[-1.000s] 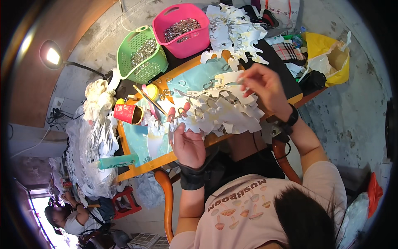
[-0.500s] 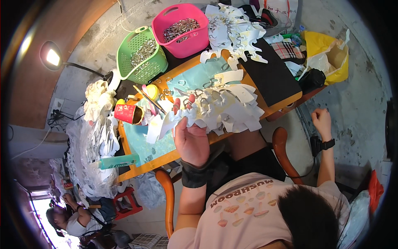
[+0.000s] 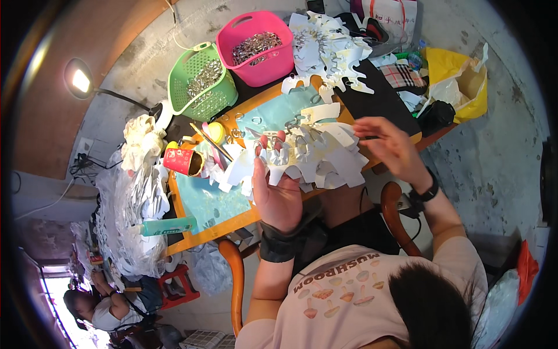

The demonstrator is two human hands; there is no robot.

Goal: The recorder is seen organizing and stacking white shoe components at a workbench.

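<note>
Left hand [image 3: 279,203] nearer, fingers grasping white pieces [image 3: 325,154]; row runs rightward from them, right hand [image 3: 388,148] fingers released beside far end

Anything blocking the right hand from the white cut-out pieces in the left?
Nothing visible: the right hand is beside the right-hand edge of the white cut-out pieces. Can't tell if fingertips touch.

Matt white pieces [image 3: 332,170], metal rings [image 3: 256,47]
</note>
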